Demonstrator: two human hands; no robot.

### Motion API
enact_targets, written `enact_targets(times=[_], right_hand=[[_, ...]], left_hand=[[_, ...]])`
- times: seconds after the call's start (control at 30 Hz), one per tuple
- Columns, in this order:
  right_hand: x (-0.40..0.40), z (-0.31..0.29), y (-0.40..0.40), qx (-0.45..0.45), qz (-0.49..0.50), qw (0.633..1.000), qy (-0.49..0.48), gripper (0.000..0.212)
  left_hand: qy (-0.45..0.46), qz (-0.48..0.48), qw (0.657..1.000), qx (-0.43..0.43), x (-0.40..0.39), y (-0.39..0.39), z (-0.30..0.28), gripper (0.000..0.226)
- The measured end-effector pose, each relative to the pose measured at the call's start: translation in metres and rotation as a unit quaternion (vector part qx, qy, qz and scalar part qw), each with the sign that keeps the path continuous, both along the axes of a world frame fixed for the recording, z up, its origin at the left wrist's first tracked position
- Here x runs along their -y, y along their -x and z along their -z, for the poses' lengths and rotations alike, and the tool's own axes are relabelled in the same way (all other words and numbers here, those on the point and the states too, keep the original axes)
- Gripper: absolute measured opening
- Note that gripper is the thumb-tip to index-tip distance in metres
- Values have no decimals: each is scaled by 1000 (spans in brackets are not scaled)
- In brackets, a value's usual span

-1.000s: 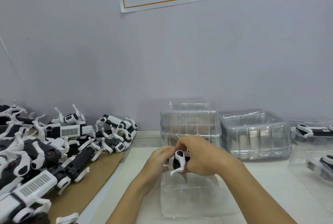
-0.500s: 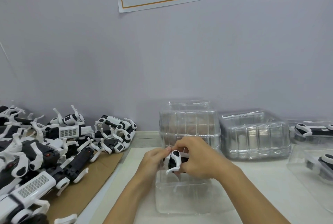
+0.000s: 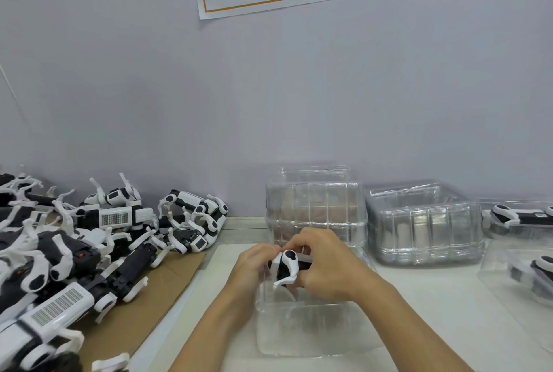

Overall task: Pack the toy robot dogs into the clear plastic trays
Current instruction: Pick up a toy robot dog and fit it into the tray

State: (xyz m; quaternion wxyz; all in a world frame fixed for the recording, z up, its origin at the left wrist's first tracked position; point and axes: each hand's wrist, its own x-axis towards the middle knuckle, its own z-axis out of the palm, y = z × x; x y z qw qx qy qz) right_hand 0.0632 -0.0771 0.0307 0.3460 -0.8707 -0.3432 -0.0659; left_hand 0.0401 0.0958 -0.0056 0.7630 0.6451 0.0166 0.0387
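Step in hand, by judgement: seating one dog into the open tray lying at 6 o'clock on the desk. Dog being held just above the tray's far edge, not yet lying in the cavity; one white leg pointing down toward it.

Left hand coming in from 7 o'clock, fingers curled and pinching the dog's left end. Right hand coming in from 5 o'clock, fingers curled over the top and gripping the body, knuckles up, wrist low. Both forearms converging on the tray. Contact on the dog's underside hidden; cannot tell how the thumbs are lying.

Next move, by judgement: lowering the dog level into the moulded cavity, legs folding or lining up with the recesses, then pressing gently. Thin clear plastic likely flexing or sliding under pressure; steadying the tray probably needed. Protruding legs likely catching on the rim.

Remaining stock: dog pile lying at 9 o'clock, partly on cardboard. Empty tray stacks standing at 12 o'clock and at 2 o'clock against the wall. Packed trays showing at 3 o'clock, holding dogs. Much of the task judged outstanding.
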Motion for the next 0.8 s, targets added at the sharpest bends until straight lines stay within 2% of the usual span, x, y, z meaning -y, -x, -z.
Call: enact_targets(times=[0.17,0.4,0.8], right_hand=[[0,-2,1,2,-23,1000,10,16],[1,-5,4,-2,-47,999,9,12],[0,-5,4,-1,-49,999,6,9]], left_hand=[[-30,3,1000,6,-2,2,-2,13],[-51,11,999,4,-3,3,-5,22],[-62,13,998,-26,-4,1,-9,17]])
